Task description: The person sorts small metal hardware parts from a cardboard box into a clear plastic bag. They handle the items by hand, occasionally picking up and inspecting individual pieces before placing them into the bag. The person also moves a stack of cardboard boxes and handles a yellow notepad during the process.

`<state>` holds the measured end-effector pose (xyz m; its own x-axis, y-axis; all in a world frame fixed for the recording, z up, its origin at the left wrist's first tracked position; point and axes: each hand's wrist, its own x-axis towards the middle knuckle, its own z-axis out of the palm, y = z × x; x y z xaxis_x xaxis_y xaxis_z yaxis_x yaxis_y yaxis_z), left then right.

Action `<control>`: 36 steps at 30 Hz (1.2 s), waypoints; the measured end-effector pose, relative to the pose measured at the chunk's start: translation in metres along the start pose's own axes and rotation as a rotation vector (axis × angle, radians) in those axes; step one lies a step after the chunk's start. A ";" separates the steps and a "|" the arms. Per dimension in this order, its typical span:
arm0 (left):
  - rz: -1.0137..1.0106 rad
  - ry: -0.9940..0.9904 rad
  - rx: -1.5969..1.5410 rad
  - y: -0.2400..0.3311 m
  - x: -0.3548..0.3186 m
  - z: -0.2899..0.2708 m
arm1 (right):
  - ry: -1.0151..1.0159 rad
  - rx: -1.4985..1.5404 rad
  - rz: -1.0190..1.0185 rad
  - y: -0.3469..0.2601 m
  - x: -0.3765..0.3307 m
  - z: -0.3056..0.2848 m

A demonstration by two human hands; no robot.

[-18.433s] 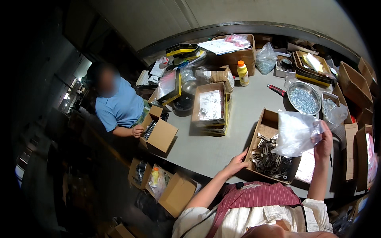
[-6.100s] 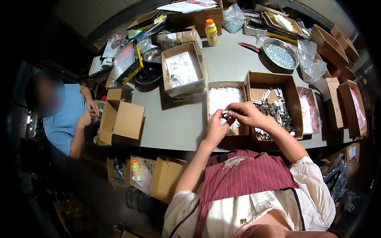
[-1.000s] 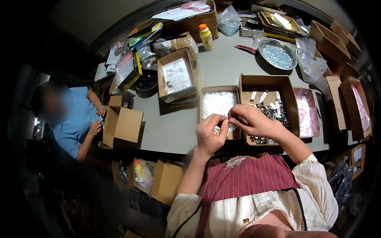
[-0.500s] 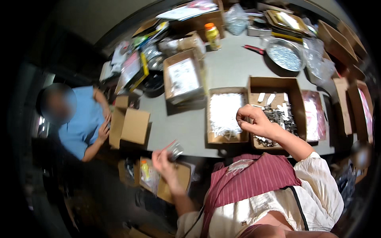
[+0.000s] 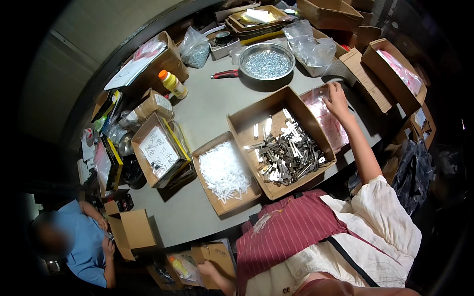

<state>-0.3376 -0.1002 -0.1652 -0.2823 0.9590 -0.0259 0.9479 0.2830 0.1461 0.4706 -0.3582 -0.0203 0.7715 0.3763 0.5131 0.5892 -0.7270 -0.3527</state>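
The landmark is the big box (image 5: 281, 143), an open carton of grey metal parts standing on the grey surface (image 5: 207, 106) directly in front of the person.

Nearest, below the surface's edge and well left of the big box, the left hand (image 5: 206, 269) hangs low beside a floor carton (image 5: 217, 256). Its fingers look loosely curled, touching the carton's flap; whether they grip it cannot be told.

Just left of the big box, touching its side, sits a smaller box (image 5: 224, 175) filled with white sticks. Further left stands a carton with a printed sheet (image 5: 158, 150) on top. Far to the lower left, at the surface's corner, another person in a blue shirt (image 5: 89, 246) handles an open carton (image 5: 131, 232).

To the right of the big box, the right hand (image 5: 336, 98) reaches out along its far right corner. Its fingers are closed on the top edge of a clear bag (image 5: 321, 111), which lies on a flat stack of pinkish packets just beside the box.

Beyond the big box, a round metal pan (image 5: 266, 61) holds small shiny pieces, with a red-handled tool (image 5: 224, 75) at its left. Further left stands a yellow bottle (image 5: 173, 85) with an orange cap. Right of the pan lie crumpled clear bags (image 5: 308, 44); trays and cartons line the far edge.
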 end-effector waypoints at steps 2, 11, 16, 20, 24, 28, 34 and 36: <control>0.182 0.125 -0.132 0.016 0.013 -0.015 | 0.031 -0.117 -0.125 0.000 0.010 0.005; 0.550 0.191 -0.756 0.201 -0.012 -0.156 | -0.182 0.377 0.010 -0.042 0.013 -0.029; 0.755 -0.557 -1.179 0.331 -0.110 -0.176 | -0.787 0.973 -0.020 -0.182 -0.056 -0.098; 1.045 -0.777 -1.157 0.376 -0.160 -0.197 | -1.167 1.116 -0.092 -0.238 -0.106 -0.103; 0.876 -0.853 -1.137 0.355 -0.150 -0.192 | -1.202 1.018 -0.256 -0.253 -0.130 -0.087; 0.850 -0.686 -1.085 0.333 -0.142 -0.189 | -1.215 0.972 -0.428 -0.270 -0.141 -0.074; 0.702 -0.430 -0.925 0.305 -0.133 -0.195 | -1.400 1.047 -0.471 -0.294 -0.151 -0.065; 0.631 -0.461 -0.946 0.298 -0.127 -0.197 | -1.454 1.137 -0.466 -0.303 -0.152 -0.064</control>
<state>-0.0478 -0.1410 0.0767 0.4478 0.8941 -0.0096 0.3647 -0.1728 0.9150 0.1593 -0.2326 0.0586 -0.2532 0.9665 -0.0428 0.1701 0.0010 -0.9854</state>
